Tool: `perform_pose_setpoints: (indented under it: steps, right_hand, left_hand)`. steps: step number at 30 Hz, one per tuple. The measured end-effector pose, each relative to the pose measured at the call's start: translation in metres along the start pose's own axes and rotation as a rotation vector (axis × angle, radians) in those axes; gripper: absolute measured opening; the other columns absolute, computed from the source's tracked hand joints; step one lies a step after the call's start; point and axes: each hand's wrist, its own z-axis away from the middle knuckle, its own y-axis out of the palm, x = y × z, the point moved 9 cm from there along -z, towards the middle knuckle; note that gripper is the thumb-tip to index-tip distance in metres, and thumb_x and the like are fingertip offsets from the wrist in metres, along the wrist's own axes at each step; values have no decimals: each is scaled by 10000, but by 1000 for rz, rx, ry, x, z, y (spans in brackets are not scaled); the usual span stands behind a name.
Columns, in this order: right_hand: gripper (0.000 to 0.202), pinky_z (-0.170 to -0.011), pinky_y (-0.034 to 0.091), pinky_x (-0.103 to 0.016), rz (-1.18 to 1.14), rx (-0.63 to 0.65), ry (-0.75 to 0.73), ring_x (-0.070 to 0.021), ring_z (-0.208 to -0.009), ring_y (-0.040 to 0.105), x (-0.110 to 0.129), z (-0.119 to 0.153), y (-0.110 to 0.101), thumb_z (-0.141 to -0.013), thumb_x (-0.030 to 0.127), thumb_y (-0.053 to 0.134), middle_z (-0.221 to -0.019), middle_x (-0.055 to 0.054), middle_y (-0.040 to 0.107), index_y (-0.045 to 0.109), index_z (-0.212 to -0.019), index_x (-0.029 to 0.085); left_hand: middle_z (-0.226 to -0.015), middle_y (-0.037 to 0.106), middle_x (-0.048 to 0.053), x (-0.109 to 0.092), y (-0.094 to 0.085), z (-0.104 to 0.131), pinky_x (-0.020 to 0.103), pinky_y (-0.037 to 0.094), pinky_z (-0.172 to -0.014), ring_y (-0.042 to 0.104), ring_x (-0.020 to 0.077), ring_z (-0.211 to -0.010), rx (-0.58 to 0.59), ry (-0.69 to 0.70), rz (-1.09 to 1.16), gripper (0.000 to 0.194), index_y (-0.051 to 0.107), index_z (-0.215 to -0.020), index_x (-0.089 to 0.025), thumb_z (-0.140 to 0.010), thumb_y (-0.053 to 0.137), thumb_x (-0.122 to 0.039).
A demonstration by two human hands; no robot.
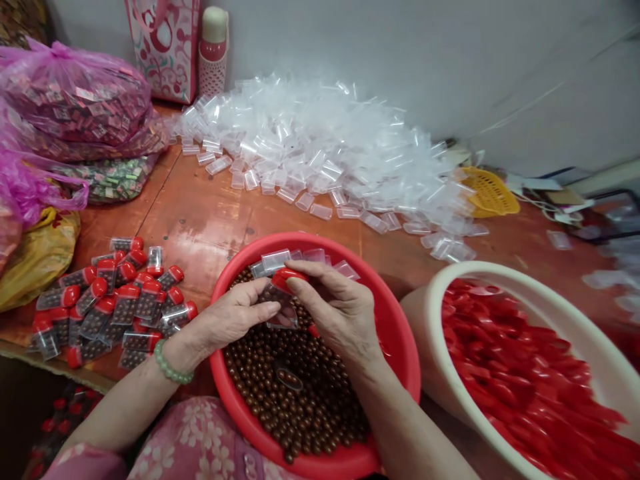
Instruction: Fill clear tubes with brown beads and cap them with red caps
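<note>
The small clear container (287,316) is between your two hands, held tilted above the dark brown balls (300,413), with a red cap (289,276) at its upper end; whether that cap is fully seated cannot be told. Your left hand (237,315) is mostly closed, its thumb lying along the container and its fingers partly hidden behind it. Your right hand (343,310) has its thumb and fingers drawn together on the red cap. Under both hands, the balls lie in a red basin (409,363), and several loose clear boxes (276,259) sit inside its far edge. You wear a pale green bead bracelet (173,363) on your left wrist, and the near side of the basin is by your pink flowered clothing (193,440). To the left of the basin, a pile of filled, red-capped containers (125,303) lies on the reddish-brown table (183,213). Just right of the basin you have a cream tub (434,327) holding many red pieces (520,373). Beyond the basin, a large heap of clear boxes (320,143) spreads along the wall, with a yellow basket (493,193) at its right end. Far left are stuffed pink plastic bags (80,100) and a yellow bag (45,267); behind stand a patterned tote (167,57) and a bottle (213,57).
</note>
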Motion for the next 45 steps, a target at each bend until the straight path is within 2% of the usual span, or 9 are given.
perform_pose_setpoints:
  steps: [5,10,12,18,26,30,35,40,45]
  right_hand:
    - [223,-837,561,-351,154,124,-182,-198,-917,695,14,0,5,-912,306,590,-1022,-62,728,657,-1109,224]
    - [766,-903,532,-472,485,275,-415,-325,-1119,615,25,10,27,-775,593,668,-1220,-186,627,432,-1360,159]
    - [859,-887,523,-513,623,270,-472,-357,-1115,601,25,13,34,-753,594,685,-1216,-219,610,360,-1394,124]
    - [704,-787,515,-488,776,109,-608,-319,-932,625,31,19,41,-830,357,590,-1085,-197,635,289,-1416,108]
    - [663,-810,467,-447,777,105,-687,-262,-780,610,43,22,43,-802,332,604,-916,-130,657,337,-1366,109]
    - [646,-823,461,-453,771,136,-688,-269,-805,604,42,25,46,-808,352,608,-927,-137,650,356,-1350,106]
    - [674,-752,475,-416,773,192,-739,-291,-894,624,37,33,55,-845,310,595,-1023,-169,659,281,-1411,119]
    - [662,-805,466,-438,750,189,-799,-282,-828,654,39,42,55,-822,353,633,-960,-153,692,369,-1386,127]
    - [642,-874,452,-456,764,122,-847,-262,-795,674,49,53,53,-819,359,642,-980,-133,707,397,-1382,173]
  left_hand:
    - [-902,648,39,-1,-2,0,280,454,-820,586,134,-808,-11,11,17,396,663,-1038,-145,-750,755,-400]
    - [-836,628,13,2,-7,0,250,440,-770,575,113,-766,-61,-18,42,303,648,-947,-143,-773,732,-377]
    - [-841,637,20,3,-7,0,271,446,-792,585,130,-784,-68,-21,53,322,645,-953,-141,-764,735,-385]
    - [-986,671,60,-3,-7,-2,324,401,-966,596,184,-958,-66,54,13,378,661,-1019,-125,-758,726,-390]
    - [-954,667,60,0,-9,2,309,440,-882,591,176,-904,-53,54,-44,437,668,-1044,-119,-759,729,-445]
    - [-945,689,79,0,-6,0,347,447,-909,610,217,-968,-33,56,73,484,676,-1012,-127,-789,659,-556]
    - [-786,685,70,9,-24,-5,402,446,-965,609,239,-997,-315,61,109,433,686,-832,-135,-867,529,-537]
    - [-618,559,12,6,-36,9,346,465,-782,589,191,-807,-623,67,-275,409,561,-590,-183,-913,410,-382]
    - [-536,433,0,3,-28,20,317,409,-631,467,148,-627,-617,80,-392,391,403,-539,-216,-915,376,-321]
